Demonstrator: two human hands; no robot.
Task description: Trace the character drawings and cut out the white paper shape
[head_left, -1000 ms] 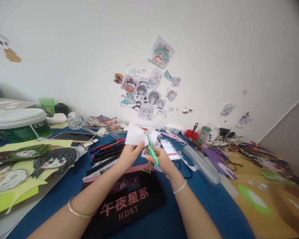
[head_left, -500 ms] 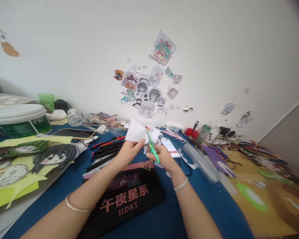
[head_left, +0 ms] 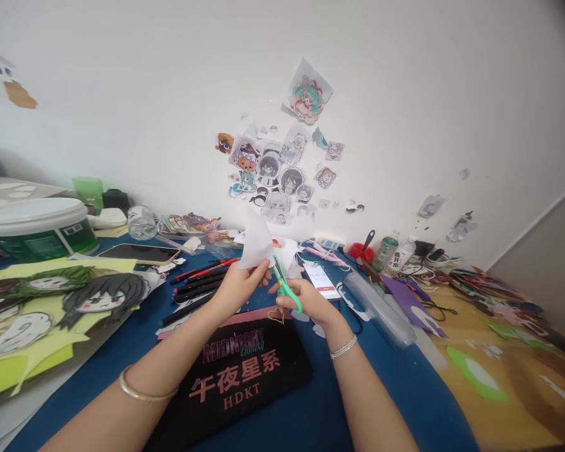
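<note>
My left hand (head_left: 245, 284) pinches a sheet of white paper (head_left: 255, 242) between thumb and fingers. The sheet stands up, slightly curled, above the blue table. In my right hand (head_left: 306, 296) is a pair of scissors (head_left: 289, 292) with green handles, my fingers wrapped round the loops. Its blades point up and away, at the lower right edge of the paper; whether they are cutting cannot be made out. Behind them lies paper with a small red and orange drawing (head_left: 277, 243). A black bag (head_left: 249, 376) with pink lettering lies below my hands.
Several markers (head_left: 198, 285) lie left of my hands, near a phone (head_left: 139, 253). A lit phone (head_left: 321, 281) and a clear plastic roll (head_left: 381, 311) lie right. A white-lidded tub (head_left: 32, 229) stands far left, bottles (head_left: 387, 251) at back right. Paper drawings (head_left: 290, 179) cover part of the wall.
The white paper has turned and looks narrower, with more of the red and orange drawing showing behind it. The left hand and scissors have shifted slightly left; the scissors tilt more to the left.
</note>
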